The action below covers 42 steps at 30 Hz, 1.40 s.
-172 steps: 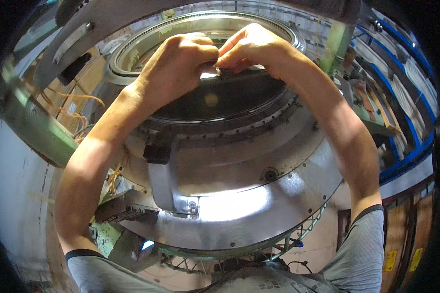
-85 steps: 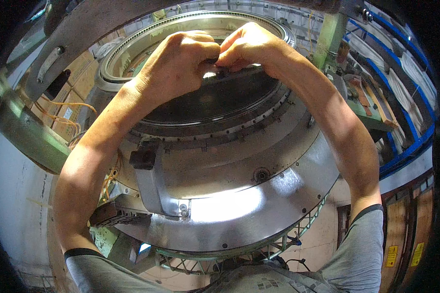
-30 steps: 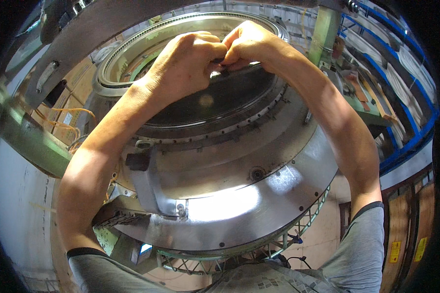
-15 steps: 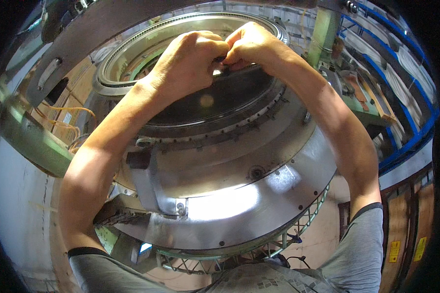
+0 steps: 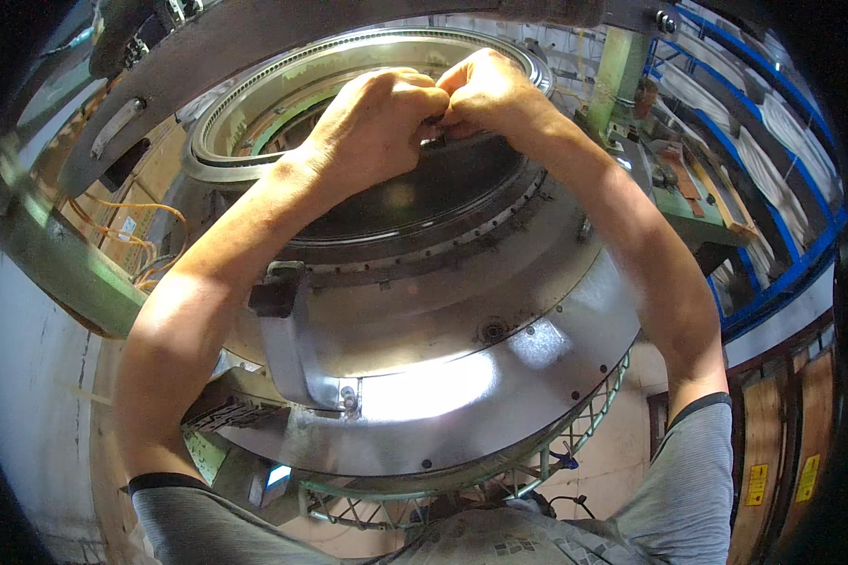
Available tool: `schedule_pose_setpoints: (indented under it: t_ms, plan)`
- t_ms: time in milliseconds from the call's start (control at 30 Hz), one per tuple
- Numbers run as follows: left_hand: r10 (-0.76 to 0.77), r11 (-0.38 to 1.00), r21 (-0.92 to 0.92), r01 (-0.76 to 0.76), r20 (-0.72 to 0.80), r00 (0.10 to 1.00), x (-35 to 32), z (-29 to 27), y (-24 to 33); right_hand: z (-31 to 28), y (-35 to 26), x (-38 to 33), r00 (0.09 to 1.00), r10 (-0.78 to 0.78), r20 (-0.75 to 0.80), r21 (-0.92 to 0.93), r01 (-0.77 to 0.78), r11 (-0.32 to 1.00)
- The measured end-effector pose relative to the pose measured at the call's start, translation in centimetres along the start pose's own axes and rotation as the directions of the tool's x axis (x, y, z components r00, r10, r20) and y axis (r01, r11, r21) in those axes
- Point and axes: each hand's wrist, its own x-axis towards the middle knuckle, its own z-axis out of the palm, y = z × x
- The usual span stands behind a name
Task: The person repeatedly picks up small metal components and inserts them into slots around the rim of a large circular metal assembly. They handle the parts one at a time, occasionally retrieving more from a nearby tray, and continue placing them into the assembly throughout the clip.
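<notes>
Both hands meet over the far part of a large round metal machine [image 5: 415, 330]. My left hand [image 5: 382, 113] is closed, fingers curled, its knuckles against the other hand. My right hand [image 5: 490, 94] pinches with thumb and fingertips beside it. Between the fingertips something small shows, too hidden to make out. Behind and below the hands lies the machine's upper metal ring [image 5: 212, 165], its rim lined with a row of small holes. A dark band [image 5: 396, 202] curves beneath the hands.
A curved metal bracket [image 5: 287, 339] stands on the machine's left side. A dark beam [image 5: 254, 38] crosses overhead, near a green post [image 5: 620, 80]. At right are a bench with tools [image 5: 688, 202] and a blue rack [image 5: 782, 226]. Orange cables [image 5: 146, 212] hang at left.
The view has shifted slightly, so the hands and the ring sit a little lower in the picture. Both hands stay together with the fingers closed.
</notes>
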Motion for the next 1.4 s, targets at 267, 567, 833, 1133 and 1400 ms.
schedule_pose_setpoints:
  t_ms: [267,567,833,1133,1400]
  plan:
    - [-0.080,0.997,0.004,0.081,-0.069,0.994,-1.0,0.3,-0.9,1.7,0.1,-5.4,0.910,-0.327,-0.257,-0.245,0.266,0.932]
    - [-0.423,0.857,-0.296,0.421,0.059,0.904,-4.7,-1.1,-2.2,5.3,0.7,-4.2,0.728,-0.652,-0.211,-0.418,0.536,0.734]
    - [-0.481,0.821,-0.338,0.459,0.022,0.877,-5.1,-1.1,-2.5,6.9,-0.1,-4.2,0.694,-0.692,-0.197,-0.511,0.530,0.677]
    - [-0.459,0.758,-0.432,0.489,0.179,0.870,-5.1,-1.1,-4.1,7.3,0.7,-3.2,0.636,-0.742,-0.212,-0.548,0.551,0.630]
    - [-0.468,0.773,-0.362,0.521,0.230,0.853,-5.7,-1.4,-5.3,7.2,0.7,-3.3,0.662,-0.734,-0.153,-0.627,0.509,0.590]
